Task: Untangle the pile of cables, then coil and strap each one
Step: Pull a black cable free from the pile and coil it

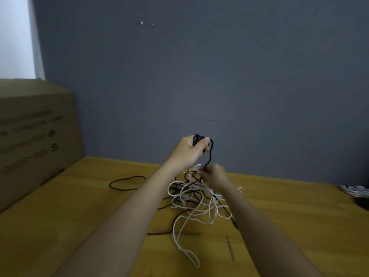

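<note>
Above the tangle (196, 198), left hand (188, 149) gripping black cable (210, 154), right hand (213, 173) pinching it

2 bare forearms, left hand (186, 151), right hand (214, 173), no sleeves

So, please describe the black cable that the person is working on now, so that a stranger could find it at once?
Start at the yellow wooden table and find the tangled pile of cables near its middle. Above the pile, the left hand holds up a gathered bunch of the black cable, and one strand drops to the right hand. Unlike the white cables and the loose black loop lying flat, it is lifted off the table.
</note>
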